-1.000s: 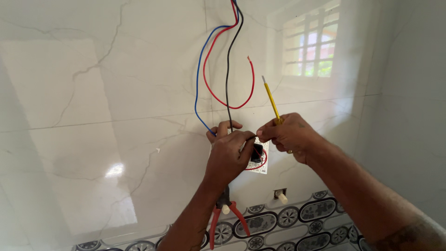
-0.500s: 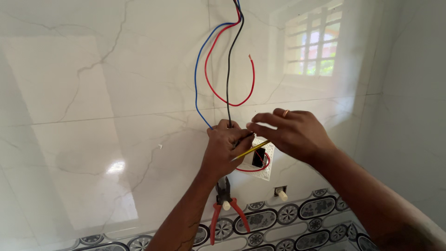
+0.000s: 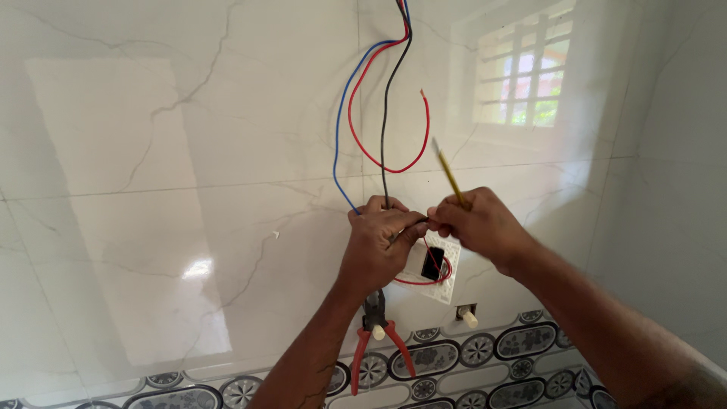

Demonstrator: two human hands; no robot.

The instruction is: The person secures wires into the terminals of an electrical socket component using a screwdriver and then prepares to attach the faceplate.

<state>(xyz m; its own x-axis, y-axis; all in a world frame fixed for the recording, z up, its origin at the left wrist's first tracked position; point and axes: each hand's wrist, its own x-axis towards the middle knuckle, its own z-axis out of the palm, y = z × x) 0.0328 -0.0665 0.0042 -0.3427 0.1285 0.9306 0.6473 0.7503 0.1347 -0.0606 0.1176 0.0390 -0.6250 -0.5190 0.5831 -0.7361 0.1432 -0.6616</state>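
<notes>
My left hand (image 3: pixel 376 246) covers the plier (image 3: pixel 379 337) jaws and the wire ends I'm pinching; can't tell which conductor sits in my fingers. Right hand (image 3: pixel 477 227) hides the yellow screwdriver (image 3: pixel 449 173) handle and part of the white plate (image 3: pixel 441 266). Wires (image 3: pixel 382 98) run off the top edge. Both forearms are cut off at the bottom.

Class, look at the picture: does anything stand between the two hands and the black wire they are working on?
Nothing visible does. The left hand and right hand meet on the black wire just above the white wall plate; the blue wire hangs beside it.
</notes>
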